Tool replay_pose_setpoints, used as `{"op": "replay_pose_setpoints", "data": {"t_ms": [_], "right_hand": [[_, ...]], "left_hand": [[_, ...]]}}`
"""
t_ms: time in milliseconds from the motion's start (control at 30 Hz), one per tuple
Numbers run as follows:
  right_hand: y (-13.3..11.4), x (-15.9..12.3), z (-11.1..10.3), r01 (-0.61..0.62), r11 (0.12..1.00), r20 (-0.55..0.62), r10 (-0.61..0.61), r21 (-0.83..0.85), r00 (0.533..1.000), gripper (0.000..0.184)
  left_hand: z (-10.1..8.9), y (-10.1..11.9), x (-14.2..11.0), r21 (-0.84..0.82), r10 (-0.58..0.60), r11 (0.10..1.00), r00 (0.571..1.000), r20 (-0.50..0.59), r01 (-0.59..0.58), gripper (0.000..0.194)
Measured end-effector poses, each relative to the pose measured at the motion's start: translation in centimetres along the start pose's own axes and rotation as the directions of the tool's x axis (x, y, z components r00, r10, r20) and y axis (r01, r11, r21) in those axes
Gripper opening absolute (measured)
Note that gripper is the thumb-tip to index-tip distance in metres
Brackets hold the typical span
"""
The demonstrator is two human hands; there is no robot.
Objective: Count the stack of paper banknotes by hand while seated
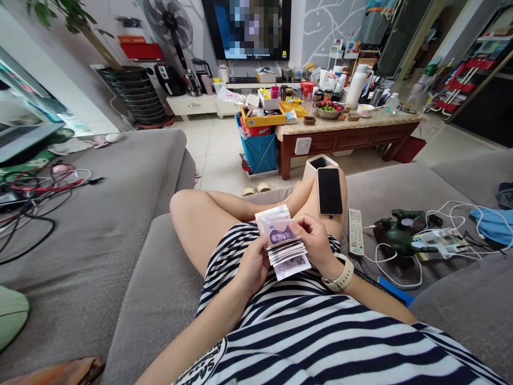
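"Head view: what condition are the banknotes (284,249) in?"

"Mostly purple, numeral 5 showing above and below, pale edges fanned in tight layers between."

"Location and grip?"

"I see them over the striped clothing (304,326). Left hand (255,264) clasps the left edge; right hand (315,239) pinches the right, thumb on top."

Open air directly above left hand (253,264), right hand (316,240) and banknotes (285,243). Ahead of right hand — smartphone (330,190) lying on bent right leg, in way. Rightward: remote control (355,232) on gray sofa (132,214), then dark green object (403,232); gap between them crossed by white cable (420,274). Leftward: left leg (194,214) raised as barrier; past it, free cushion up to black cable tangle (40,195).
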State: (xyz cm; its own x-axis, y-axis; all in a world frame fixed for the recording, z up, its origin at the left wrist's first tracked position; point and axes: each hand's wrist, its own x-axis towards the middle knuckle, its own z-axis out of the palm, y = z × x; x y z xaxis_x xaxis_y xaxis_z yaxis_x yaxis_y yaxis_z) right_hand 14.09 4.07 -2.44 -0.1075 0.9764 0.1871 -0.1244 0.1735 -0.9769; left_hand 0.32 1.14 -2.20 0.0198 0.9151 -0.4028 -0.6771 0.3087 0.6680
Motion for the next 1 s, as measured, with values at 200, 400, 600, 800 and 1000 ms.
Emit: {"op": "replay_pose_setpoints", "data": {"t_ms": [200, 400, 600, 800, 1000], "right_hand": [[-0.2, -0.2, -0.1, 0.044, 0.999, 0.020, -0.044, 0.030, 0.999, 0.025], [-0.6, -0.6, -0.3, 0.262, 0.961, 0.096, -0.254, -0.086, 0.962, 0.017], [-0.7, -1.2, -0.4, 0.179, 0.984, 0.172, -0.173, -0.020, 0.970, 0.020], [-0.5, -1.0, -0.5, 0.123, 0.992, 0.228, -0.122, 0.013, 0.966, 0.041], [0.3, -0.3, -0.4, 0.030, 0.996, 0.033, -0.027, -0.089, 0.999, 0.040]], "left_hand": [[-0.1, 0.1, 0.0, 0.103, -0.013, 0.995, 0.991, 0.137, -0.002, 0.021], [0.7, 0.9, -0.9, 0.114, 0.061, 0.991, 0.993, 0.104, -0.073, 0.019], [0.4, 0.8, -0.8, 0.084, 0.099, 0.991, 0.995, 0.018, -0.100, 0.021], [0.6, 0.7, -0.9, 0.053, 0.099, 0.994, 0.995, -0.003, -0.099, 0.025], [0.5, 0.7, -1.0, 0.115, 0.083, 0.990, 0.997, -0.011, -0.081, 0.021]]}}
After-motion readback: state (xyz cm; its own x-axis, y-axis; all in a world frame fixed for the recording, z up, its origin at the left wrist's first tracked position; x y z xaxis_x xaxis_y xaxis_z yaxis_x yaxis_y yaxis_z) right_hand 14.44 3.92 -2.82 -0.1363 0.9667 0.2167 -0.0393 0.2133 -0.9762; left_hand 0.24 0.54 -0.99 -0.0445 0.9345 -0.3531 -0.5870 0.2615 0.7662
